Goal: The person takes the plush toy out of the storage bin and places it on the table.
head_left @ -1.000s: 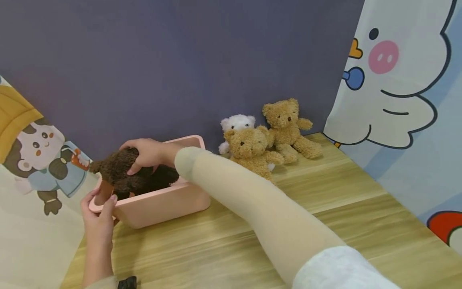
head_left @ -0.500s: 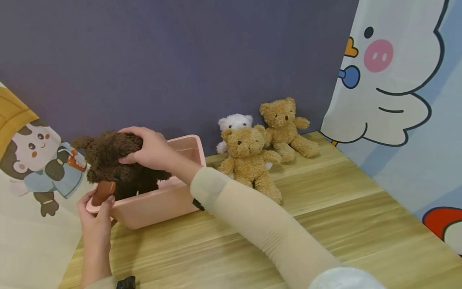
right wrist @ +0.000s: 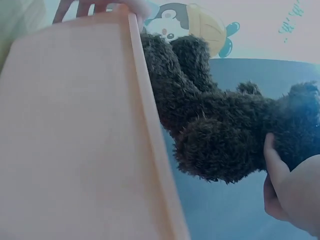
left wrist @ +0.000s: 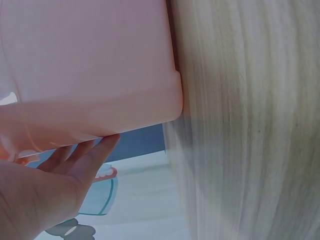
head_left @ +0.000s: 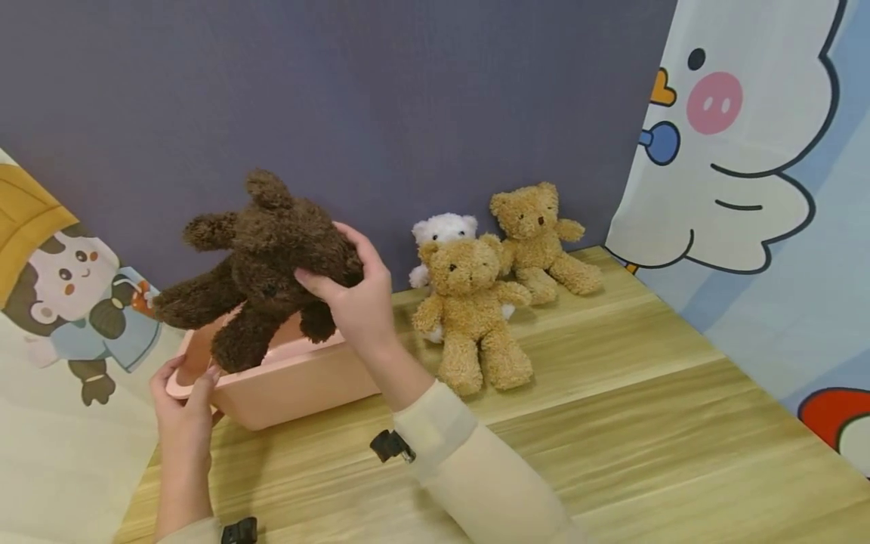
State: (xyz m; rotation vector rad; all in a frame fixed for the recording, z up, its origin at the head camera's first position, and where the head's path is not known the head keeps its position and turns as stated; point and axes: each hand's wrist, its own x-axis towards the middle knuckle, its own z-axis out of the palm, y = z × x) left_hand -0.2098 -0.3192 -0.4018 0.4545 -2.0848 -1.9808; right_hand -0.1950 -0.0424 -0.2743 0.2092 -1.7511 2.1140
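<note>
A dark brown teddy bear [head_left: 272, 249] is held up over the pink bin [head_left: 292, 397], its legs hanging toward the left end of the bin. My right hand [head_left: 363, 295] grips the bear by its head, thumb in front; the right wrist view shows the thumb pressed into the fur of the bear [right wrist: 220, 130]. At the bin's left end, my left hand [head_left: 183, 404] holds the rim, with the thumb on top. From the left wrist camera, the fingers of the left hand [left wrist: 55, 185] lie along the wall of the bin [left wrist: 90, 60].
A tan teddy bear [head_left: 472, 310] sits right of the bin, in front of a white bear [head_left: 445, 227]. Another tan bear [head_left: 540, 242] leans at the dark back wall [head_left: 381, 113]. All stand on a wood-grain table [head_left: 612, 423]. Cartoon-printed walls flank both sides.
The brown bear has come up out of the bin and swung upright to the right in my right hand. My left hand stays on the rim.
</note>
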